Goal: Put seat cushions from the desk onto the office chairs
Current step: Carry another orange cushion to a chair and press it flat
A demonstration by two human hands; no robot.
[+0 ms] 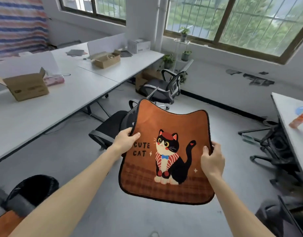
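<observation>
Cat cushion held in mid-air, off the worktop, chair not yet reached.
The black office chair (109, 127) is seen past the seat cushion (166, 168)'s far-left corner, nearest the left grip (126, 140); the cushion's side edges are pinched by the left grip and right grip (212, 159). "CUTE CAT" is printed on it.

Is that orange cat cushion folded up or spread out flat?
Spread out. The seat cushion is held open between the left hand and right hand, its whole cat picture showing.
</observation>
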